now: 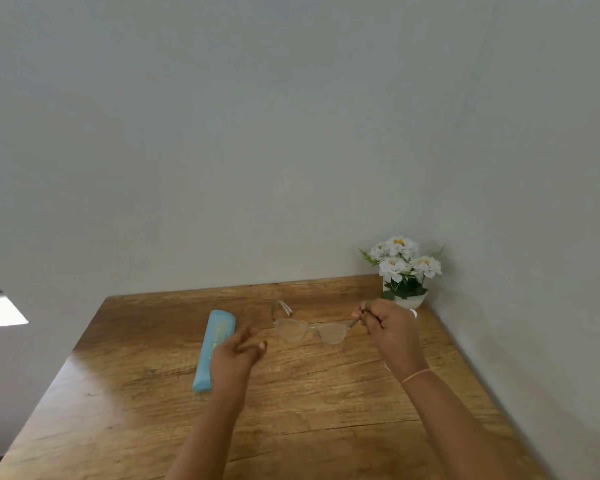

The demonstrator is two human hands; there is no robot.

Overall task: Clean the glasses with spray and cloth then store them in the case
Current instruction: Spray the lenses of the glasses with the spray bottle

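A wooden table (291, 427) with a strong grain filled the lower half of the view, pushed into a corner between two pale grey walls (257, 133). At the far right corner of the table stood a white pot of white flowers (404, 268) with green leaves, close against the wall.

Two bare forearms reached in from the near edge. The right hand (390, 325) was raised over the far right part of the table, just in front of the flower pot, with a thin pink band (417, 375) around its wrist. Its fingers were closed around the end of one temple arm of a pair of clear-framed glasses (310, 330), holding them up by that arm. The glasses stretched out to the left of the right hand, lenses facing the camera, with the other temple arm unfolded and pointing away toward the back wall. Whether the frame touched the table or hung just above it could not be told.

The left hand (238, 353) was near the middle of the table, just left of and below the glasses, not touching them. Its fingers were loosely spread and slightly blurred, gripping nothing.

A light blue glasses case (213, 348) lay closed on the table, long and narrow, running from near to far. It sat just left of the left hand, which partly overlapped its right edge in the view, and well to the left of the glasses.
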